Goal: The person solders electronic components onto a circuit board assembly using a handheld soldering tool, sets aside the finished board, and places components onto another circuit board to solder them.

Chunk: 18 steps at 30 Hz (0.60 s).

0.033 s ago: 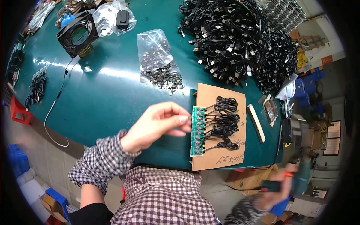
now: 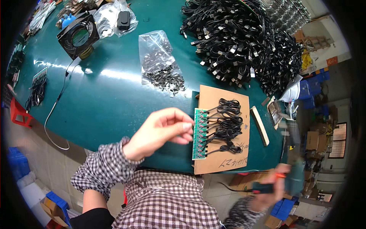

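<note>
My left hand [image 2: 162, 129] is at the left edge of a green circuit board strip [image 2: 199, 133], its thumb and fingers pinched together. Whatever they hold, if anything, is too small to make out. The strip lies on a brown cardboard sheet [image 2: 225, 164], and several coiled black cables [image 2: 230, 126] run from it to the right. Off the table's front right side, my right hand [image 2: 276, 185] is smeared by motion. It is closed round a corded tool with a dark green handle [image 2: 263, 187] and an orange-red part; its front end is blurred.
A big heap of black USB cables [image 2: 232, 42] covers the back right. A clear bag of small metal connectors [image 2: 164, 68] spills at the middle. Back left stands a black fan [image 2: 79, 36]; another wired board [image 2: 38, 86] lies far left. A pale bar [image 2: 260, 126] sits beside the cardboard.
My right hand has moved left and slightly up with the corded tool. My left hand has shifted slightly downward beside the board strip, which stays on the cardboard.
</note>
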Each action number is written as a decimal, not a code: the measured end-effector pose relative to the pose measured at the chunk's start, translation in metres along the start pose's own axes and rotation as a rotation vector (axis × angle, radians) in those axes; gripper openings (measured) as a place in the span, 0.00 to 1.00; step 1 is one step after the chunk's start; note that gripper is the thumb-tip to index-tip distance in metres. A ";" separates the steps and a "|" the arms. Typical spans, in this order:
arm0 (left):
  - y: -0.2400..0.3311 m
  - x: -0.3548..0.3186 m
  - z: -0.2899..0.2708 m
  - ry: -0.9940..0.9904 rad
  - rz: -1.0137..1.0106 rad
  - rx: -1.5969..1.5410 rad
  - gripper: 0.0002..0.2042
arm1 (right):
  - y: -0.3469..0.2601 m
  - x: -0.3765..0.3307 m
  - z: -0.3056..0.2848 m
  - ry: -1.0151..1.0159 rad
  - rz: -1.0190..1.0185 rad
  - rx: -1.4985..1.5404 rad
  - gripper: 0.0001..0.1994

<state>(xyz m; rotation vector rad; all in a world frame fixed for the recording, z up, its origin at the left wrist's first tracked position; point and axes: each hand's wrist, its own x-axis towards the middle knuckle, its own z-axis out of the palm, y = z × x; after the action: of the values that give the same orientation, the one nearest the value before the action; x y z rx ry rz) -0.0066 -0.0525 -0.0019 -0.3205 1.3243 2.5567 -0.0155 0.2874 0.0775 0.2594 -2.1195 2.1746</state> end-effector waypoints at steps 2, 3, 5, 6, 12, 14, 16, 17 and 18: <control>-0.010 -0.007 0.015 0.010 0.028 -0.035 0.09 | 0.037 -0.010 0.045 -0.087 0.108 0.281 0.15; -0.016 -0.010 0.023 0.011 0.054 -0.050 0.09 | 0.046 -0.012 0.062 -0.047 0.153 0.260 0.17; -0.029 -0.013 0.041 0.014 0.105 -0.079 0.09 | 0.053 -0.013 0.087 0.009 0.160 0.137 0.19; -0.035 -0.013 0.049 0.006 0.106 -0.093 0.10 | 0.052 -0.010 0.093 0.000 0.163 0.048 0.20; -0.059 -0.010 0.076 0.017 0.330 0.147 0.10 | 0.064 -0.001 0.096 -0.238 0.028 -0.159 0.22; -0.063 -0.007 0.079 0.055 0.466 0.326 0.11 | 0.068 -0.003 0.092 -0.194 0.066 -0.172 0.22; -0.063 -0.003 0.079 0.058 0.611 0.506 0.11 | 0.071 -0.004 0.089 -0.167 0.067 -0.176 0.22; -0.063 -0.001 0.081 0.081 0.679 0.534 0.11 | 0.072 -0.004 0.088 -0.160 0.049 -0.175 0.22; -0.063 0.000 0.082 0.073 0.666 0.540 0.11 | 0.073 -0.003 0.088 -0.151 0.031 -0.175 0.22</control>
<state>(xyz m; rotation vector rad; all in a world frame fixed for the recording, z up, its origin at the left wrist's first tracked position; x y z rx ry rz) 0.0064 0.0500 -0.0039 0.1665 2.3884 2.4993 -0.0211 0.1975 0.0071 0.3901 -2.3933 2.0273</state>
